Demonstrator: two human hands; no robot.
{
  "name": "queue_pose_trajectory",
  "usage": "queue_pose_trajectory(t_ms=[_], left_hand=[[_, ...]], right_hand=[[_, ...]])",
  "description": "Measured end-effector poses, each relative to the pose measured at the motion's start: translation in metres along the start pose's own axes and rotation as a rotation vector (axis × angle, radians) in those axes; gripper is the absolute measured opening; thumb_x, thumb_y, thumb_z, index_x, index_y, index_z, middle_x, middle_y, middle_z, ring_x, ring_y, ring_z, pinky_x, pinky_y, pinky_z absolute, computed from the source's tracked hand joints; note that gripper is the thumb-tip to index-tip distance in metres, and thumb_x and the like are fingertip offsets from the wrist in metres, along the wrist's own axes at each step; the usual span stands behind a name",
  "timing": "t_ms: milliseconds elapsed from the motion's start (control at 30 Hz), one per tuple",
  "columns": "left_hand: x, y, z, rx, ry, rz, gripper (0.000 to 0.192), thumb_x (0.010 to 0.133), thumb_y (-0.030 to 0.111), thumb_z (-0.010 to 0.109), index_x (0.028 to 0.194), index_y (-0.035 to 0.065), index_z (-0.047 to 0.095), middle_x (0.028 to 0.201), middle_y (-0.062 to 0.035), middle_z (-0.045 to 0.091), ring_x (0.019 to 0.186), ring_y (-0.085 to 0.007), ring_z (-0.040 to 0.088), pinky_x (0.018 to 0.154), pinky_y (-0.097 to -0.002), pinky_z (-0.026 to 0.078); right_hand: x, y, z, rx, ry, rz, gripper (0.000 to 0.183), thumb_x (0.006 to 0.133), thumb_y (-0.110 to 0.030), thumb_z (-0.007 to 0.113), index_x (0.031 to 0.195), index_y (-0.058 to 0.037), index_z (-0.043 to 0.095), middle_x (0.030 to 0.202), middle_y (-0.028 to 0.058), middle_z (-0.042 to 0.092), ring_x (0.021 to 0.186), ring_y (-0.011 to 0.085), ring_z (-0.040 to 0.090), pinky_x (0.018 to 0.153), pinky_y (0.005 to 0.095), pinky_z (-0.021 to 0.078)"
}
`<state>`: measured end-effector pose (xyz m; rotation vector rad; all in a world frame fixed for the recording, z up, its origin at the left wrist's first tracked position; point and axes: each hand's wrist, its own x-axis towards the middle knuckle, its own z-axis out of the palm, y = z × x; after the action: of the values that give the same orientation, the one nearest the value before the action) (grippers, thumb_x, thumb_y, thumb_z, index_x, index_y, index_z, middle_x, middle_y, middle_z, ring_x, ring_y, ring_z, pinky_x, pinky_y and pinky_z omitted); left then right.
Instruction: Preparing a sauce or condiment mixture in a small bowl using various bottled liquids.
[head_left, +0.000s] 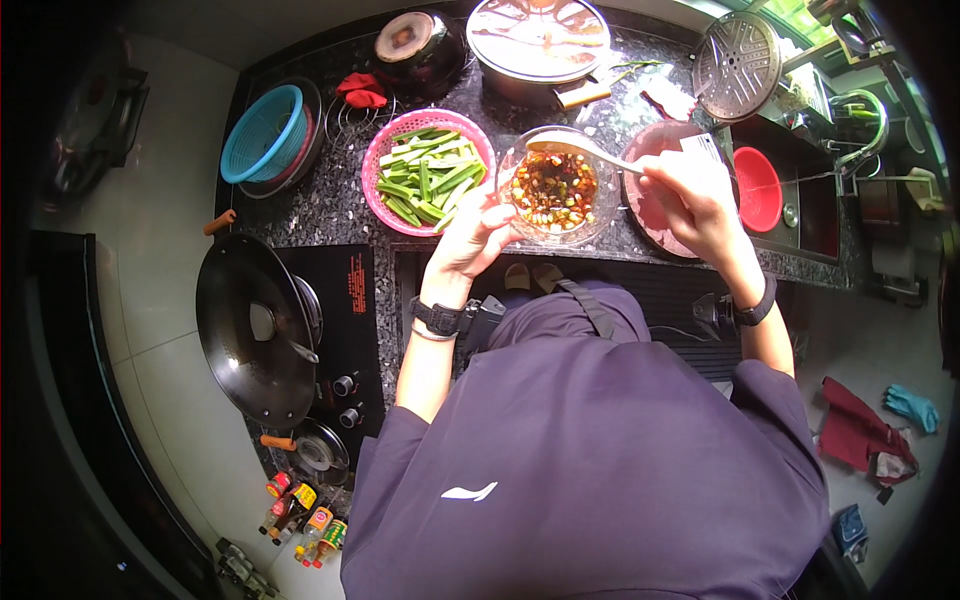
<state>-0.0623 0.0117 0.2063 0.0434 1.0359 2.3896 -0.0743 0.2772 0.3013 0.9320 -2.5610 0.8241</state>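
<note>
My left hand (480, 229) grips the left side of a clear glass bowl (609, 217). Inside it is a dark sauce (556, 187) with chopped pieces, some pale and some red. A spoon (574, 142) is in my right hand (686, 195), its head over the far rim of the bowl; whether it touches the glass I cannot tell. Left of the bowl, a pink plastic basket (369, 176) is filled with cut green vegetable sticks (427, 176). Partly under my right hand lies a round reddish-brown board (649, 202).
A black wok (240, 330) sits on the cooktop (352, 315) at left. Behind stand a lidded pot (540, 45) and a dark pot (420, 56). Blue baskets (262, 142) are at far left. A red basin (756, 187) rests in the sink (817, 225) under running water. Several sauce bottles (307, 525) stand lower left.
</note>
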Motion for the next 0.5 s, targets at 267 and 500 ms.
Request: queue_pose_trajectory(t_ms=[267,500], left_hand=[[0.002,-0.002,0.005,-0.019,-0.049,0.064,0.062,0.078,0.022,0.067,0.129,-0.0005,0.039,0.12,-0.0098,0.052,0.105,-0.0172,0.055,0.082,-0.0322,0.051],[-0.002,0.001,-0.006,-0.048,-0.037,0.037,0.078,0.074,0.022,0.071,0.135,-0.0018,0.028,0.13,-0.0127,0.044,0.117,-0.0214,0.046,0.098,-0.0369,0.04]], right_hand=[[0.008,-0.01,0.005,-0.004,-0.08,-0.156,0.021,0.071,-0.002,0.062,0.092,-0.0041,0.06,0.078,0.01,0.059,0.069,0.0264,0.059,0.061,0.0326,0.0475],[0.005,0.004,-0.006,-0.085,-0.016,-0.158,0.02,0.072,-0.001,0.062,0.091,-0.0053,0.061,0.075,0.0081,0.058,0.071,0.0254,0.057,0.064,0.0348,0.0459]])
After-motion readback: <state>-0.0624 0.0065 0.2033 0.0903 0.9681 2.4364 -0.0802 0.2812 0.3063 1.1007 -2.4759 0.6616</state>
